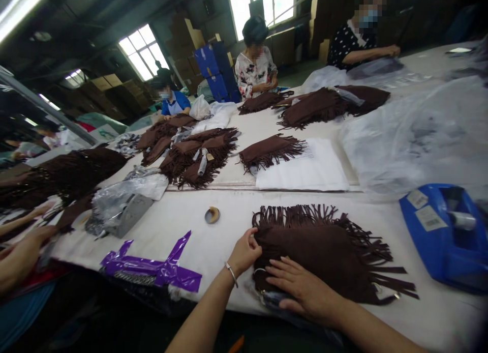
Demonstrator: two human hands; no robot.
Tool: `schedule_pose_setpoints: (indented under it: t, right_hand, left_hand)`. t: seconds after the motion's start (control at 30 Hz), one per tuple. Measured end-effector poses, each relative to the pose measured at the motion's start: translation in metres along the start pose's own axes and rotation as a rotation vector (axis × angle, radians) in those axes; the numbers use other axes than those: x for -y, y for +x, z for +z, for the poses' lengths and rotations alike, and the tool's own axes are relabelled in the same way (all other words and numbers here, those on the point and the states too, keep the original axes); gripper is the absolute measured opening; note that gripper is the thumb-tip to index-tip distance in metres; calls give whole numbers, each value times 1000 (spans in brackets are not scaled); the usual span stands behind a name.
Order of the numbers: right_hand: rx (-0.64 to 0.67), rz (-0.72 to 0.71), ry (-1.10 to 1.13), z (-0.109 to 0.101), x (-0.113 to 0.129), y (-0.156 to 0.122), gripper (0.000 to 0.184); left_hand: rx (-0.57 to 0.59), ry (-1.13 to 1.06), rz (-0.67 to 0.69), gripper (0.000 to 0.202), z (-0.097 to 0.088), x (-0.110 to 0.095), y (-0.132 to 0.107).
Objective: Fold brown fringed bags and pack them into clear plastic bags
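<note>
In front of me a dark brown fringed bag (324, 248) lies flat on the table, its fringe spread along the far and right edges. My left hand (246, 251), with a bracelet at the wrist, has its fingers closed in a pinch at the bag's left edge. Flat on the bag's near part rests my right hand (297, 287), fingers stretched out. Clear plastic shows under the bag's near edge, partly hidden by that hand. Metal rings (377, 288) sit at its near right corner.
A blue tape dispenser (430, 241) stands at right. A tape roll (212, 214) and purple tape (171, 271) lie to the left. More fringed bags (270, 149) and plastic sheets (419, 134) cover parts of the table (183, 205). Co-workers sit around; one person's arm (23, 256) reaches in at left.
</note>
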State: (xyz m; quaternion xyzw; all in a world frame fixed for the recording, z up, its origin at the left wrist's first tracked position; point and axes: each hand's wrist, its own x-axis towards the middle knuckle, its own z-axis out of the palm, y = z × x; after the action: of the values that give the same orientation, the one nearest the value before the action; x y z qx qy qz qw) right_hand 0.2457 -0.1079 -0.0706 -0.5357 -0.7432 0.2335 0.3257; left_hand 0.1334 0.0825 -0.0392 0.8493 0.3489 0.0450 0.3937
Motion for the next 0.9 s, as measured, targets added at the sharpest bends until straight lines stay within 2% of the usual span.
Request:
schedule_pose_setpoints:
  t: [0.07, 0.17, 0.27, 0.37, 0.43, 0.6, 0.7, 0.8, 0.9]
  right_hand:
    - [7, 1, -11, 0, 0, 0, 53]
    - [13, 9, -30, 0, 2, 0, 53]
    - [-3, 13, -28, -1, 4, -1, 52]
    - [-19, 9, -21, -1, 5, -2, 52]
    - [-34, -4, -15, -1, 5, -1, 52]
    - [-91, -64, -29, -3, 7, -2, 54]
    - [-104, -67, -47, -3, 6, -16, 54]
    - [-99, -8, -63, 0, 2, -38, 51]
    - [-98, 59, -80, 5, -1, -55, 49]
  left_hand:
    - [-44, 113, -3, 43, -1, -7, 7]
    - [-97, 240, -14, 24, 2, -16, 18]
    - [4, 279, -29, 7, 6, -24, 21]
    - [180, 245, -46, 16, 9, -31, 15]
    - [232, 220, -28, 20, 13, -38, 8]
    - [166, 269, 71, 14, 33, -56, -12]
    - [89, 517, 124, 23, 43, -66, -21]
    - [77, 823, 131, 27, 43, -74, -21]
    - [87, 930, 114, 27, 38, -81, -11]
